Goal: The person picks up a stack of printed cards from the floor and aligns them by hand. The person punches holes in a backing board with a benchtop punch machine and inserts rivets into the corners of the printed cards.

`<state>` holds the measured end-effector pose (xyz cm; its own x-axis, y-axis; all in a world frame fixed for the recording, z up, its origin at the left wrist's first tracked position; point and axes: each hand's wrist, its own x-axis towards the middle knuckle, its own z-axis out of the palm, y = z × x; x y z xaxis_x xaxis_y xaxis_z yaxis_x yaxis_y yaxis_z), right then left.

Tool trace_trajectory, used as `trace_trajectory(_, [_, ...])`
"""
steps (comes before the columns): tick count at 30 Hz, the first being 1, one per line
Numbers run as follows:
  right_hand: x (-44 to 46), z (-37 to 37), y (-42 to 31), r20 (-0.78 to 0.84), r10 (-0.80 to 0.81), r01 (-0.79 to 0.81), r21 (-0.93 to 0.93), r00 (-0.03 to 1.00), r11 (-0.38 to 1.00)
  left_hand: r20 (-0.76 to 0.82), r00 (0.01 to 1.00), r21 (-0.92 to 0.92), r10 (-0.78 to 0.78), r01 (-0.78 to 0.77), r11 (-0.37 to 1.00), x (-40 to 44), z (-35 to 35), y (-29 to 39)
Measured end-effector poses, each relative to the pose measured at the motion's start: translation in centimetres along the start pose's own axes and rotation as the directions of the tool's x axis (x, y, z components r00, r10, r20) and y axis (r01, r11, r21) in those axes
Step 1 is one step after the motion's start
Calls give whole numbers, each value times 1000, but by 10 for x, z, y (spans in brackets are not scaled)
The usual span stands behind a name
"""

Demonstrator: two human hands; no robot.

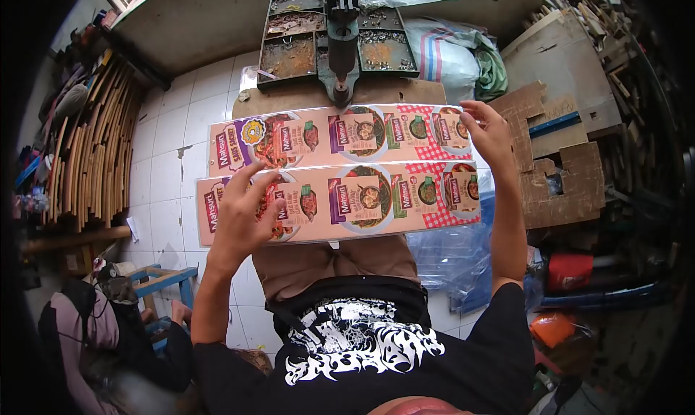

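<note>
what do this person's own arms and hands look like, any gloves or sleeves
Both the left hand and right hand are bare: no gloves, and no watch or bracelet shows. The forearms are uncovered too. The short sleeves are plain black, part of a black shirt with a jagged white print on the chest.

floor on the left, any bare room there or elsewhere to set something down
Bare tiles show between the stacked boards and the printed sheets. A thin strip of wooden bench shows between the sheets and the parts tray. Crowded: the tray itself, and the right side with plastic and cardboard.
</note>
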<state>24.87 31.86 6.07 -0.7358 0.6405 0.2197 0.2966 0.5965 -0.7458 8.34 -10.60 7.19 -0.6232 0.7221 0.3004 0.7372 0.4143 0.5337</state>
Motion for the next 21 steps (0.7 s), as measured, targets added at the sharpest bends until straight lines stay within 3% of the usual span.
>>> trace_trajectory(2, [25,13,-12,35,-55,57,-52,998,997,138,975,6,176,-179,984,3,11,9])
trace_trajectory(5, [70,46,-17,74,-131,139,-125,989,982,169,954,3,249,-253,967,16,27,12])
trace_trajectory(7, [104,66,-12,73,-157,166,-153,985,974,168,957,-15,235,-236,972,22,36,14])
trace_trajectory(10, [144,90,-9,68,-198,208,-233,978,950,147,984,-134,98,-79,988,20,53,11])
trace_trajectory(16, [193,127,-14,118,-276,300,-405,954,864,120,991,-157,52,-33,987,20,61,5])
trace_trajectory(21, [211,146,-23,121,-208,241,-496,971,834,109,992,-153,56,-39,987,21,62,0])
